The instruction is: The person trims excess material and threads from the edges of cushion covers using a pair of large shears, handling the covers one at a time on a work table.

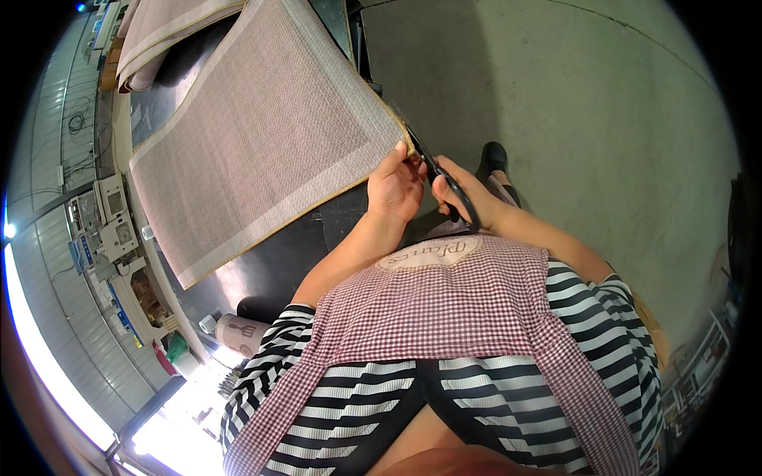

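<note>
A large pinkish-grey woven mat [262, 135] with paler border bands and a yellowish bound edge lies across a dark table. My left hand [397, 190] pinches the mat's near right corner between thumb and fingers, at the table's edge. Just right of it, my right hand [472, 194] grips the black handles of a pair of scissors [454, 189]. Their dark blades point up and left, close beside the bound edge at the corner. Whether the blades touch the edge or a thread there cannot be made out.
More folded mats [178, 28] lie at the far end of the dark table [298, 242]. Sewing machines [115, 218] stand along the left. A printed cylindrical container [238, 333] is near my left elbow. A shoe [494, 156] shows on the concrete floor [595, 119].
</note>
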{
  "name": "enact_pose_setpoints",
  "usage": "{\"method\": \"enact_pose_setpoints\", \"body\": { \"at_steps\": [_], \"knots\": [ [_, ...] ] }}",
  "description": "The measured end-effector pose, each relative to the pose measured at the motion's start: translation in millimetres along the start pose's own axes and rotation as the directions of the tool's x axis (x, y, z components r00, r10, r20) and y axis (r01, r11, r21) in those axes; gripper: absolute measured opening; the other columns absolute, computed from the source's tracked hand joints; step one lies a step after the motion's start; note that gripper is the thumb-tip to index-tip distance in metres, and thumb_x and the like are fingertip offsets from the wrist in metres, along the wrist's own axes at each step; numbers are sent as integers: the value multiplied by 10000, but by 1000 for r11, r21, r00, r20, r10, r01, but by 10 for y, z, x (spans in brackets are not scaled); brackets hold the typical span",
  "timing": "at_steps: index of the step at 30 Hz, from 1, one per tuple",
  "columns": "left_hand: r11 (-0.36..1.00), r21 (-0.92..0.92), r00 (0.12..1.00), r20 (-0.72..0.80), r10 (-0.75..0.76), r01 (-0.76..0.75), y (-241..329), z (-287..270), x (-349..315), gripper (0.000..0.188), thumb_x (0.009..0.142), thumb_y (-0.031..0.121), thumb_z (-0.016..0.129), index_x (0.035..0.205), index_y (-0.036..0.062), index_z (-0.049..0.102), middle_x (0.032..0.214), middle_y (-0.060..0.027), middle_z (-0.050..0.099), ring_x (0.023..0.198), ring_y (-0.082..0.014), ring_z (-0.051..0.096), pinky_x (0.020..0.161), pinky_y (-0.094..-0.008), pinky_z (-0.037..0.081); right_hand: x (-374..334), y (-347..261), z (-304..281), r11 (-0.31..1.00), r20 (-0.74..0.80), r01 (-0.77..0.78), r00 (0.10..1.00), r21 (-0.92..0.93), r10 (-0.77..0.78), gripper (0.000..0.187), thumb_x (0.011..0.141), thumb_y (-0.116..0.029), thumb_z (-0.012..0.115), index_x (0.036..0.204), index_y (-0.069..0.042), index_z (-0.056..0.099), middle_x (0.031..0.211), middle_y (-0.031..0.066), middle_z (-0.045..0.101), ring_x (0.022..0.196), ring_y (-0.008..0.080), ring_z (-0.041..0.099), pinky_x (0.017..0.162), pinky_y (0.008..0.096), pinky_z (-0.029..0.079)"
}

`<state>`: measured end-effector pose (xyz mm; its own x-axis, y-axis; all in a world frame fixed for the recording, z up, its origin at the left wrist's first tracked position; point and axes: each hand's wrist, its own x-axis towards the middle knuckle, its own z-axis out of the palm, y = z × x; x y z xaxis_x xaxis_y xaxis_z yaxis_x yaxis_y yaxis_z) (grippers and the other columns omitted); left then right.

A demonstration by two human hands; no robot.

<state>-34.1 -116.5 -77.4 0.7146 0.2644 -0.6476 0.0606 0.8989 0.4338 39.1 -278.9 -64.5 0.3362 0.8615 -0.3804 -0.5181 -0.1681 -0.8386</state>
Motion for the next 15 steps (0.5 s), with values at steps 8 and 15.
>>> {"method": "enact_pose_setpoints", "body": {
  "at_steps": [8,15],
  "knots": [
    [998,56,1000,25,-20,18,50,99,-95,290,980,302,632,1132,55,625,1082,-88,631,1051,-266,568,987,-446,454,137,43,25,993,13,109,994,-47,-109,703,976,-653,531,1327,-46,482,800,3,493,695,88,464,635,248,428],
    [999,16,999,12,-32,32,39,-60,-27,316,975,317,635,1154,55,630,1088,-89,644,1065,-280,578,995,-470,454,124,36,-39,992,118,87,988,94,-98,873,912,-760,477,1400,-38,435,830,-6,457,712,100,458,701,268,452]
  ]
}}
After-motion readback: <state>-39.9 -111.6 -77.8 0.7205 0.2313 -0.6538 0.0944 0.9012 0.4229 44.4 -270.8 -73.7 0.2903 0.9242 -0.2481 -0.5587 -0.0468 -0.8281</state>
